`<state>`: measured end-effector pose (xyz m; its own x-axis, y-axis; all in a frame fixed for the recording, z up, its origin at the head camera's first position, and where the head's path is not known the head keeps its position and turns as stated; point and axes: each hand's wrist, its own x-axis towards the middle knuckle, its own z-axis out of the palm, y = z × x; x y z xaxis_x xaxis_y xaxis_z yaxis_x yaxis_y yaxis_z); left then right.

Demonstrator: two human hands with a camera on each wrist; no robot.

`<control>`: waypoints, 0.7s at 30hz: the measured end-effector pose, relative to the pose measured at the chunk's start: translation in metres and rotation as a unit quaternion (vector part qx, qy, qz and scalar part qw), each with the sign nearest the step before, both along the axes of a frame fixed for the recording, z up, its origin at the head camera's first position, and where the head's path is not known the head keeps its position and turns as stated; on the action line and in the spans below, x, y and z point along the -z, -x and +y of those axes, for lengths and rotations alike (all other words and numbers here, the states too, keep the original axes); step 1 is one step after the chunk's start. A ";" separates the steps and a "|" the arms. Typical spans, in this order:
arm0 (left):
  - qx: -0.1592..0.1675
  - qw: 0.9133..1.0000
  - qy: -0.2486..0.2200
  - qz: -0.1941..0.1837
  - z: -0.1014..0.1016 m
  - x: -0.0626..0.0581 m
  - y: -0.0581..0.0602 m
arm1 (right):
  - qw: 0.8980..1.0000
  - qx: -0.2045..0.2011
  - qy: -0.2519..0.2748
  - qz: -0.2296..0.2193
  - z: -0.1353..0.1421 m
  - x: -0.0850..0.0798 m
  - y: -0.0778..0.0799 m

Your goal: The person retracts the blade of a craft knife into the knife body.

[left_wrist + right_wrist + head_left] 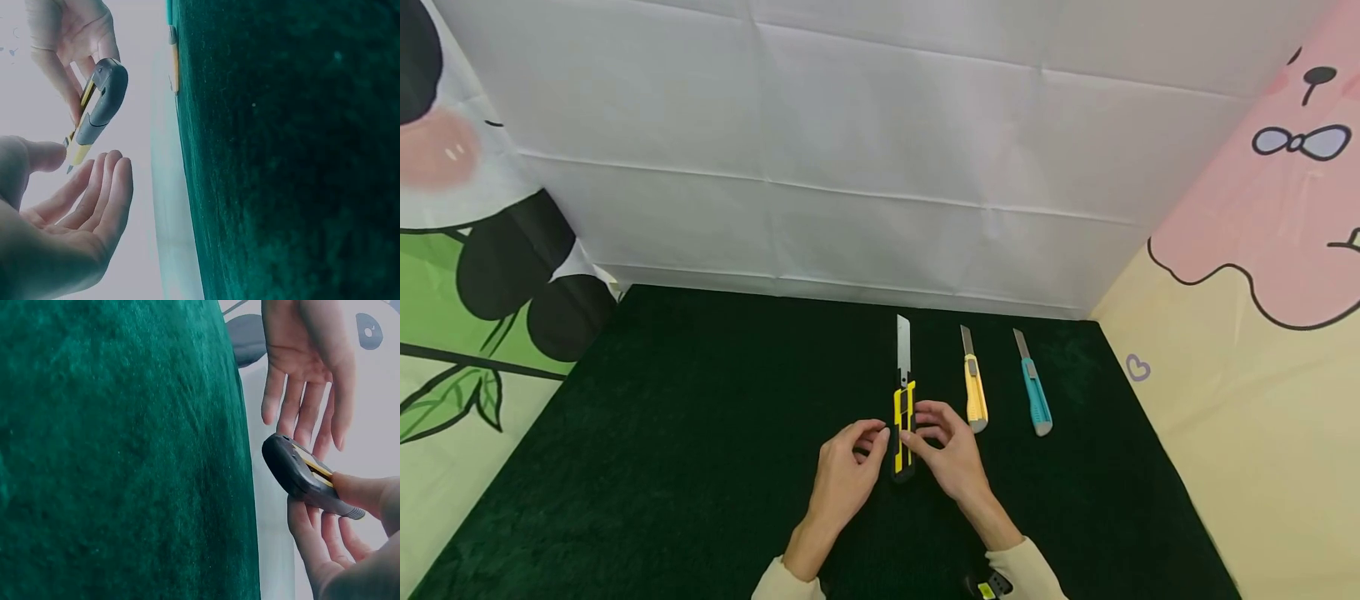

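The right hand [951, 462] grips the black-and-yellow cutter [904, 403] between thumb and fingers, pressing the thumb to the handle's face while the fingers support its other side. The left hand [847, 468] holds nothing; its fingers reach out loosely just beside the handle, with the thumb apart from them, and whether a fingertip touches the cutter cannot be told. The cutter is raised above the dark green cloth [700, 442], right of the middle between the left and right edges, its bare blade [904, 343] pointing toward the far edge and its rounded butt toward the near edge. To the right of the right hand, two smaller cutters lie on the cloth with their blades out toward the far edge: a yellow cutter [974, 392], its butt near the right fingers, and beyond it a teal cutter [1034, 392], closer to the far right corner. Both wrists emerge from cream sleeves [787, 582], the right one wearing a dark watch [997, 585]. A creased white sheet [880, 125] rises behind the far edge, flanked by a left panel [568, 242] with a black-and-white cartoon animal and a right panel [1240, 400] with a pink figure in a bow tie.
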<state>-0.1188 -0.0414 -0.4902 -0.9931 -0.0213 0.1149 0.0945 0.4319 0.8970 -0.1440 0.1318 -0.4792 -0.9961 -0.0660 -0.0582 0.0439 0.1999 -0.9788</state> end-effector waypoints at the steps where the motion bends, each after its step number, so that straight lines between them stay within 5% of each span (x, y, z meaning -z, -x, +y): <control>1: 0.000 1.000 -0.002 0.001 0.000 0.000 0.000 | 1.000 -0.002 0.004 0.001 0.000 0.001 0.000; 10: 0.010 0.999 -0.025 0.024 0.002 0.003 0.003 | 1.000 -0.017 0.025 -0.007 0.000 0.001 -0.009; 21: 0.029 0.997 -0.071 -0.006 0.001 0.001 0.004 | 0.999 -0.025 0.042 -0.009 -0.001 0.001 -0.015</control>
<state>-0.1223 -0.0404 -0.4913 -0.9944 0.0217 0.1033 0.1051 0.2948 0.9498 -0.1289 0.1312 -0.4798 -0.9902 -0.1213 -0.0689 0.0542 0.1205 -0.9912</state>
